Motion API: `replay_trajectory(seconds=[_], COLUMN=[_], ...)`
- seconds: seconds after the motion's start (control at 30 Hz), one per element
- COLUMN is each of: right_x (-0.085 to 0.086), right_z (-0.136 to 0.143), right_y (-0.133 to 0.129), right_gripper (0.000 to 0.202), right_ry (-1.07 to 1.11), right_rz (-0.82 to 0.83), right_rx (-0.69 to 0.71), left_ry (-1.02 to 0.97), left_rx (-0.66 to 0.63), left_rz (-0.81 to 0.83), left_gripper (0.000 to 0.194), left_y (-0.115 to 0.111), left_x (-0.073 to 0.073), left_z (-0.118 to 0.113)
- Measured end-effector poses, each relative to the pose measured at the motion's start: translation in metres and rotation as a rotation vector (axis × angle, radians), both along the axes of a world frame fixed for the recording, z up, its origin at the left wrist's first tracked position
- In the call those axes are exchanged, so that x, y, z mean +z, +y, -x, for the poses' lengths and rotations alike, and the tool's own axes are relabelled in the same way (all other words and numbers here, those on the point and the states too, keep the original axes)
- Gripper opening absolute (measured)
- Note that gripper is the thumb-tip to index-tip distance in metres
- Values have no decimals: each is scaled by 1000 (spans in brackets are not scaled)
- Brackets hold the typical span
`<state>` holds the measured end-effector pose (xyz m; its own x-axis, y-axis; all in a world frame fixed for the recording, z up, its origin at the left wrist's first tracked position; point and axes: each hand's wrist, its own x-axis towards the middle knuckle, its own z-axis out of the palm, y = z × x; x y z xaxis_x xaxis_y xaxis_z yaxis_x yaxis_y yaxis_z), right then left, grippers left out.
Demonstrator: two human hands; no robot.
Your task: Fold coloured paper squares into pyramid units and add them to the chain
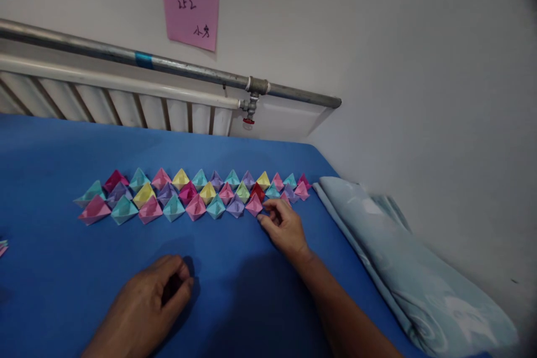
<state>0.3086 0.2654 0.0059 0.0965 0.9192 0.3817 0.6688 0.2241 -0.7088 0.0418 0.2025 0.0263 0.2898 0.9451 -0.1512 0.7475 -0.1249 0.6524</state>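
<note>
Folded paper boats in pink, teal, purple, yellow, green and red stand in three close rows on a blue surface [213, 257]. At the right part of the front row, my right hand [287, 229] has its thumb and fingertips curled at the right tip of a pink paper boat [253, 205]. A purple boat [235, 206] stands just left of that one, and a red boat [257, 191] is behind it. Nearer to me, my left hand [146, 299] hovers or rests over the blue surface, fingers curled in, with nothing visible in it.
A folded pale blue patterned blanket [390, 251] lies along the right side by the wall. Behind the surface are a white radiator [176, 114], a metal pipe [188, 70] and a red-handled valve [248, 121]. Folded paper edges [3, 247] show at the far left.
</note>
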Motion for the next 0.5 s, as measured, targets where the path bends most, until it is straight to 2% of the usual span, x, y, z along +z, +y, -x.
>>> replay_trajectory(seconds=[0.13,0.5], right_x=[1,2], right_z=[3,8], right_y=[1,2], right_gripper=[25,23], right_ry=[-126,-245], right_rz=[18,73], right_rx=[-21,-11], left_ry=[-8,-29], left_rx=[8,4], left_rz=[-10,-33], left_gripper=[28,26], left_y=[0,-2], left_x=[-2,-6], left_z=[0,3])
